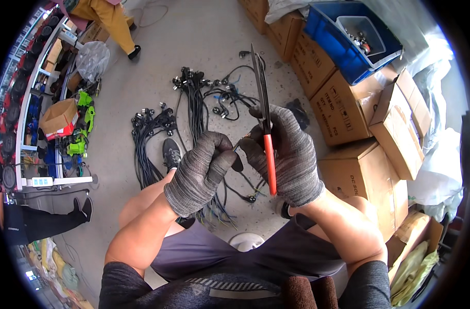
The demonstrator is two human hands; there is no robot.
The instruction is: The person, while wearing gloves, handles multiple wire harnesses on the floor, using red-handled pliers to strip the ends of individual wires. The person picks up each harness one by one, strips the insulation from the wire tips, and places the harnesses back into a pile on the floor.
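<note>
Grey knit gloves cover both hands, which meet in front of my lap. My right hand (295, 167) is closed around red-handled scissors (270, 165), their long dark blades pointing up and away. Its thumb and forefinger come close to my left hand (196, 172), whose fingers pinch a thin wire end (237, 146). Most of that wire is hidden by the gloves. Beyond my hands, a bundle of black power cords (194, 105) with plugs lies on the floor. Another cord bundle (145, 139) is to its left, near my shoe.
Cardboard boxes (335, 105) are stacked on the right, topped by a blue bin (322, 31) with small parts in a container. Shelving with green tools (80, 147) runs along the left. Two other people (103, 18) stand at the far left and left. Loose cords lie around my feet.
</note>
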